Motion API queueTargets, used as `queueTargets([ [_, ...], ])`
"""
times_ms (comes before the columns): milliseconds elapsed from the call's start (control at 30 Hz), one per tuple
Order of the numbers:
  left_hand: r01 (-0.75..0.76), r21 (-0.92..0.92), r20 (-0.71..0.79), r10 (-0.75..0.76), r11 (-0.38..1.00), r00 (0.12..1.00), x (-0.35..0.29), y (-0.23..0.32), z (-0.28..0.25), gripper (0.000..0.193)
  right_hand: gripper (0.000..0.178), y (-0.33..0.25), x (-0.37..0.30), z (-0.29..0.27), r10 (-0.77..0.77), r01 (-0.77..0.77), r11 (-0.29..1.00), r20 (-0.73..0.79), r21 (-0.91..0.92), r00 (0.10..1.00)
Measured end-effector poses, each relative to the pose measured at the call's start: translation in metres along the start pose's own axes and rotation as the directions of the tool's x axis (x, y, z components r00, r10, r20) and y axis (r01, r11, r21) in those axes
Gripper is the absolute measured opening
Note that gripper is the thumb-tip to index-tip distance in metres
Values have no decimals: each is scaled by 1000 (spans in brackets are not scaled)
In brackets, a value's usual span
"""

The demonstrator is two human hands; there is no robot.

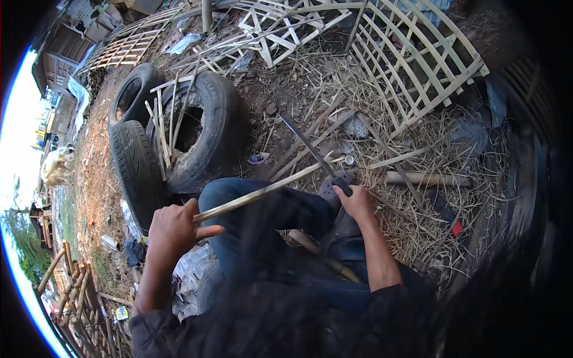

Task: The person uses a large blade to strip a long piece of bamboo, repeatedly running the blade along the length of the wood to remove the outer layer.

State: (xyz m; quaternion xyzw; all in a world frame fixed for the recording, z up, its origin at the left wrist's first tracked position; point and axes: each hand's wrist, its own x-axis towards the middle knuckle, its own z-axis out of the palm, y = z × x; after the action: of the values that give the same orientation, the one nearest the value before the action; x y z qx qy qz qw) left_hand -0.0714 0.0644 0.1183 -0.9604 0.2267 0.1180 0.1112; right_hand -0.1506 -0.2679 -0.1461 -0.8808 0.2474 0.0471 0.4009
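Note:
My left hand (174, 230) is closed round one end of a pale bamboo strip (262, 192), with the thumb sticking out below it. The strip slants up to the right over my bent knee. In my right hand (358, 204) is the dark handle of a long-bladed knife, like a machete (307, 145). Its narrow blade points up and to the left. The strip's far end passes close to the blade near the handle; whether they touch I cannot tell.
Old tyres (215, 110) stand ahead on the left, with several thin strips (169, 128) leaning in one. Woven bamboo lattices (418, 65) lie at the far side. Shavings (406, 238) litter the ground around a bamboo piece (428, 179). An animal (57, 166) is at far left.

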Motion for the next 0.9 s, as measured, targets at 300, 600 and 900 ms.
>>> queueTargets([
  [300, -120, 298, -39, 137, 947, 990, 61, 69, -67, 77, 56, 89, 10, 27, 192, -209, 872, 82, 443, 978],
  [600, -69, 402, -67, 104, 913, 992, 114, 33, -73, 59, 53, 43, 62, 54, 178, -230, 830, 149, 509, 973],
  [900, -21, 462, 137, -48, 887, 989, 221, -49, -30, 63, 59, -50, 138, 135, 188, -323, 765, 287, 557, 939],
])
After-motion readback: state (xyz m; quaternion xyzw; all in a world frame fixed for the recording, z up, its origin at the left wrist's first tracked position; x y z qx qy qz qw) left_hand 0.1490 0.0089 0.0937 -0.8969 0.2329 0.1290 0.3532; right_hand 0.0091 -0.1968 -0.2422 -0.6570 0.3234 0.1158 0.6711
